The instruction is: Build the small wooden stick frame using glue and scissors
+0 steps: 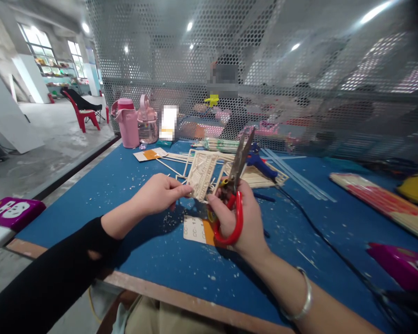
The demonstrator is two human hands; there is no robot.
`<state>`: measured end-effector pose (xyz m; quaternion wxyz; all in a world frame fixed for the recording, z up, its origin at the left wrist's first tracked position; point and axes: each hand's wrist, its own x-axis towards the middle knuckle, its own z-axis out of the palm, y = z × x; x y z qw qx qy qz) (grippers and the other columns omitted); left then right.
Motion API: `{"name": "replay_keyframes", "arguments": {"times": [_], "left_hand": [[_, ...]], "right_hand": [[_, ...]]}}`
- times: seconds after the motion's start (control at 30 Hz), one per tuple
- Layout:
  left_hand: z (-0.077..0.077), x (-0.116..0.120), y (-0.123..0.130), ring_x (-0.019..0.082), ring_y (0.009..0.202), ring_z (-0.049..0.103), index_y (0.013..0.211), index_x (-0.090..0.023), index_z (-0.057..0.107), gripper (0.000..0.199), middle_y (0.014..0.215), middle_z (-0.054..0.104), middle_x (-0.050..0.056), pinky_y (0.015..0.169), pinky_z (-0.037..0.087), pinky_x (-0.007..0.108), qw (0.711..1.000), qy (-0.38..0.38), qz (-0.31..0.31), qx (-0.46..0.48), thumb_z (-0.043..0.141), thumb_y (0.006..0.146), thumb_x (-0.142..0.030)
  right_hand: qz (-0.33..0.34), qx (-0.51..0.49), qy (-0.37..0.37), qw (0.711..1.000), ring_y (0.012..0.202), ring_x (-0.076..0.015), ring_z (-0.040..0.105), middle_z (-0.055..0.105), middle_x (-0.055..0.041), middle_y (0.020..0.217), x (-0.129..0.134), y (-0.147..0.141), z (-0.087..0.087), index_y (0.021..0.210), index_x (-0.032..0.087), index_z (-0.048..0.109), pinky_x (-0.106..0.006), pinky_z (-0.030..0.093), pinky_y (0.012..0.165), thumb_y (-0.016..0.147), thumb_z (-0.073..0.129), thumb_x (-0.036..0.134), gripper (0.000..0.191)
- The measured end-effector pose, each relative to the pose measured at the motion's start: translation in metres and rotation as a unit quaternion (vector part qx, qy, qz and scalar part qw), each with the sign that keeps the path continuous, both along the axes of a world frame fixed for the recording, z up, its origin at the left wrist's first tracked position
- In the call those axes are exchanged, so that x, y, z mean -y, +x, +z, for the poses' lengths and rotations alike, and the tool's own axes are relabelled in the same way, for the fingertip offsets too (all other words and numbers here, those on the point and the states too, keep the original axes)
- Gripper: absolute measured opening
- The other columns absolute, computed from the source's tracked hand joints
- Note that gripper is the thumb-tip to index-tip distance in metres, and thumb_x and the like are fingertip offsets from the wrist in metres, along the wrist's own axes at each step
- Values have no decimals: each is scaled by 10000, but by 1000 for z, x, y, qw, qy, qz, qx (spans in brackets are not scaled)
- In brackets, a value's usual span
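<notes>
On the blue desk (142, 260), a printed card (194, 228) is lying under the hands. The left hand (160, 192) is pinching a stick-built panel (202, 174) above it; the right hand (242, 222) is gripping red-handled scissors (243, 155), thumb at the panel's corner. Beyond, a blue glue gun (259, 163) is resting, and farther, a pink flask (129, 130) is standing.

Left arm (69, 264) slants in from lower left, the left grip (159, 192) pinched at the fingertips. Right arm (285, 273) enters from lower right, the right grip (250, 218) curled, its thumb (221, 211) pointing leftward.
</notes>
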<state>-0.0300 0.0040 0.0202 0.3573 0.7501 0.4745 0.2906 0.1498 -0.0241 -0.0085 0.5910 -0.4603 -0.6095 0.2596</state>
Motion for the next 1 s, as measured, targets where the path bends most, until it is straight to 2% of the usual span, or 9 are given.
{"name": "replay_keyframes", "arguments": {"times": [0.2, 0.33, 0.4, 0.43, 0.53, 0.63, 0.87, 0.93, 1.0], "left_hand": [[-11, 8, 4, 115, 514, 490, 720, -187, 759, 280, 582, 666, 29, 522, 290, 251, 966, 238, 83, -52, 602, 848, -380], [-5, 4, -3, 114, 501, 497, 681, -179, 719, 249, 521, 610, 14, 541, 343, 257, 928, 313, 193, 55, 611, 845, -331], [0, -2, -6, 102, 495, 509, 760, -173, 704, 226, 516, 586, -8, 541, 385, 240, 919, 266, 231, 179, 556, 879, -297], [2, -4, -6, 102, 539, 551, 854, -173, 700, 183, 596, 632, 0, 545, 412, 228, 919, 222, 215, 244, 549, 880, -274], [2, -7, 1, 117, 744, 638, 983, -155, 674, 178, 892, 713, 53, 654, 496, 237, 941, 44, 62, 329, 595, 836, -215], [-5, -4, 10, 131, 798, 638, 925, -124, 675, 174, 912, 712, 58, 768, 507, 283, 943, -72, -53, 321, 672, 755, -163], [-5, 0, 12, 91, 667, 568, 787, -125, 622, 90, 738, 634, -10, 705, 461, 264, 936, -89, -6, 339, 686, 724, -133], [-2, 1, 11, 85, 650, 556, 781, -127, 622, 88, 726, 626, -16, 691, 454, 257, 931, -89, -2, 353, 684, 720, -134], [-1, 1, 11, 84, 642, 549, 783, -130, 626, 92, 721, 623, -17, 682, 453, 255, 926, -86, 8, 368, 687, 715, -145]], "right_hand": [[0, -16, 3, 1000, 619, -146, 588, 593, 12, 746, -2, 0, -3, 971, 220, 487, -315, 517, 591, 733, 652, 308, 302], [-12, -8, -3, 1000, 600, -148, 581, 600, 5, 749, -2, 3, -3, 963, 225, 485, -316, 510, 573, 733, 648, 307, 293], [-11, 18, -7, 1000, 580, -145, 566, 591, 12, 727, -2, 4, -2, 957, 227, 485, -314, 504, 563, 733, 643, 306, 285], [-5, 35, -6, 999, 583, -146, 565, 588, 15, 720, -1, 5, -1, 967, 226, 488, -316, 505, 572, 732, 643, 308, 293], [13, 84, 11, 996, 613, -153, 573, 604, 4, 741, 1, 6, 0, 1007, 221, 501, -319, 513, 605, 729, 646, 312, 327], [19, 106, 28, 994, 642, -155, 585, 633, -18, 798, 2, 4, 0, 1004, 221, 511, -308, 516, 613, 744, 633, 306, 300], [-24, 179, 35, 983, 606, -154, 599, 643, -7, 777, 6, 15, 6, 1120, 222, 517, -297, 512, 579, 791, 619, 369, 375], [-65, 272, 79, 957, 675, -175, 626, 673, -44, 891, 11, 30, 17, 1189, 231, 522, -315, 515, 614, 803, 599, 349, 411], [-90, 400, 129, 903, 825, -227, 647, 664, -85, 1068, 16, 46, 29, 1261, 249, 517, -359, 519, 693, 773, 587, 277, 494]]}}
